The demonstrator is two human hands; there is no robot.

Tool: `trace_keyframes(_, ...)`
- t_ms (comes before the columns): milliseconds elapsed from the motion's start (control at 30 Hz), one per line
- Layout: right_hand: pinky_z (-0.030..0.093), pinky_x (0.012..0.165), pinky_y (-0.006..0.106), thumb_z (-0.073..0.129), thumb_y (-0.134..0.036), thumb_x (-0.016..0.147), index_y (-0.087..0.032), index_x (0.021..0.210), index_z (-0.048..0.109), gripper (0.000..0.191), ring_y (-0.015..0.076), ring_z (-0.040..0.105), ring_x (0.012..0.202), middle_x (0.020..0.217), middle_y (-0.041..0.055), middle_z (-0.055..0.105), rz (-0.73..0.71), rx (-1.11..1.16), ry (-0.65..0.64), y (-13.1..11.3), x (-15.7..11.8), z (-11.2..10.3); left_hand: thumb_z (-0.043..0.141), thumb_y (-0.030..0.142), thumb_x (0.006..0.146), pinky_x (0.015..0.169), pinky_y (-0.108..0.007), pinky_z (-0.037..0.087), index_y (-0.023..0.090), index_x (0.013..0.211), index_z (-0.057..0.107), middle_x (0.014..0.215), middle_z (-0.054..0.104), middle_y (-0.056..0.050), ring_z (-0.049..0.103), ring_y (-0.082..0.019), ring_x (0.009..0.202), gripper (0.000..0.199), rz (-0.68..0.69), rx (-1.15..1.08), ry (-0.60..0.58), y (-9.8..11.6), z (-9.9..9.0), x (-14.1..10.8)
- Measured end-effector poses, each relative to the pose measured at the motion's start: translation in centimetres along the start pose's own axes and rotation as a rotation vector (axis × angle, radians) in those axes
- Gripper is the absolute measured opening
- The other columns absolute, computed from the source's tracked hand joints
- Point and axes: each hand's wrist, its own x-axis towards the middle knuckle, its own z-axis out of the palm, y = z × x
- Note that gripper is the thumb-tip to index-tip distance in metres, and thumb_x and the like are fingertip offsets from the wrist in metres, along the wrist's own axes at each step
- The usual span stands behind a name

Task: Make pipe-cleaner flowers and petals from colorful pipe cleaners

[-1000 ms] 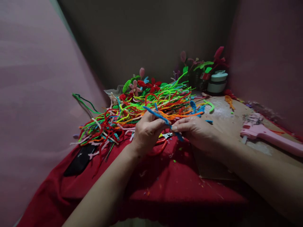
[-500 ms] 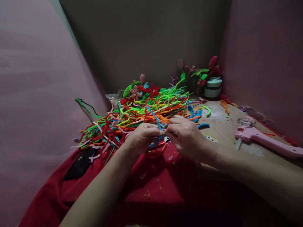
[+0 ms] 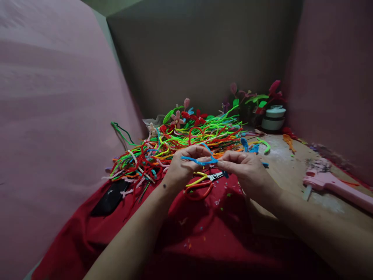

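Between my two hands is a bent blue pipe cleaner (image 3: 198, 160), its ends sticking out to the left and upward. My left hand (image 3: 186, 165) pinches it, fingers closed around the left part. The fingertips of my right hand (image 3: 244, 167) are pinched on its right part. Just below the hands, scissors (image 3: 201, 186) with one yellow and one red handle lie on the red cloth (image 3: 204, 225). A large heap of multicoloured pipe cleaners (image 3: 175, 140) lies right behind my hands.
On the right, a pink glue gun (image 3: 332, 181) rests on a brown board (image 3: 282, 171). Blue looped pieces (image 3: 250, 147) lie near my right hand. A lidded pale jar (image 3: 274, 118) and pipe-cleaner flowers (image 3: 198, 116) stand behind. A black phone-like slab (image 3: 109, 198) is at left.
The blue pipe cleaner has turned, one end now pointing left across my left hand. The scissors show more fully beneath my hands. The whole view has shifted slightly.
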Motion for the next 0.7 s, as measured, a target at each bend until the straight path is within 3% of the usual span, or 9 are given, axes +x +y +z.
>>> trace_keyframes(167,0.029,0.053,0.025,0.068,-0.027,0.064,-0.017,0.053,0.056,0.019,0.0079,0.037,0.051,0.052,-0.0046,0.047,0.127,0.161,-0.048,0.6,0.3,-0.2,0.064,0.021,0.074,0.077,-0.026,0.044,0.018,0.078,0.066,0.083,0.060,-0.003,0.056,-0.014,0.083,0.005,0.394,0.388,-0.012,0.0,0.5,-0.3)
trace_keyframes(233,0.028,0.051,0.025,0.068,-0.029,0.064,-0.017,0.054,0.056,0.020,0.0083,0.036,0.050,0.052,-0.0041,0.047,0.136,0.120,-0.081,0.5,0.2,-0.3,0.060,0.021,0.077,0.080,-0.027,0.042,0.018,0.074,0.065,0.084,0.058,-0.004,0.054,-0.015,0.085,0.007,0.464,0.466,-0.033,0.0,0.5,-0.5)
trace_keyframes(333,0.030,0.051,0.026,0.063,-0.032,0.069,-0.017,0.056,0.056,0.021,0.0101,0.038,0.051,0.053,-0.0022,0.048,0.029,-0.093,-0.091,0.2,-0.3,-0.1,0.058,0.023,0.077,0.071,-0.025,0.040,0.016,0.065,0.058,0.072,0.055,-0.001,0.051,-0.013,0.073,0.014,0.328,0.484,-0.035,0.1,0.5,-0.6)
trace_keyframes(467,0.034,0.059,0.030,0.056,-0.019,0.074,-0.018,0.056,0.056,0.017,0.0150,0.046,0.061,0.059,0.0031,0.053,-0.391,-0.506,-0.003,0.2,-0.8,0.3,0.053,0.030,0.079,0.056,-0.022,0.036,0.015,0.064,0.050,0.058,0.048,0.002,0.044,-0.009,0.055,0.022,-0.093,0.220,-0.227,-0.1,0.5,-0.4)
trace_keyframes(533,0.034,0.061,0.031,0.055,-0.016,0.073,-0.018,0.057,0.056,0.016,0.0161,0.047,0.063,0.061,0.0041,0.054,-0.463,-0.562,0.014,0.4,-0.8,0.4,0.053,0.030,0.079,0.056,-0.022,0.035,0.014,0.065,0.050,0.057,0.048,0.002,0.044,-0.008,0.054,0.022,-0.164,0.150,-0.251,-0.2,0.4,-0.3)
trace_keyframes(600,0.034,0.059,0.030,0.056,-0.020,0.074,-0.018,0.058,0.057,0.016,0.0152,0.047,0.061,0.061,0.0030,0.054,-0.340,-0.473,-0.011,0.6,-0.6,0.4,0.055,0.030,0.077,0.053,-0.021,0.033,0.014,0.064,0.049,0.058,0.047,0.003,0.042,-0.007,0.053,0.022,-0.138,0.173,-0.187,-0.1,0.4,-0.2)
trace_keyframes(700,0.033,0.054,0.027,0.060,-0.031,0.074,-0.018,0.059,0.058,0.020,0.0123,0.044,0.055,0.058,0.0001,0.053,-0.002,-0.197,-0.097,0.8,-0.2,0.0,0.053,0.030,0.079,0.051,-0.020,0.032,0.015,0.063,0.048,0.057,0.045,0.004,0.040,-0.007,0.052,0.023,-0.065,0.229,-0.096,0.2,0.4,-0.2)
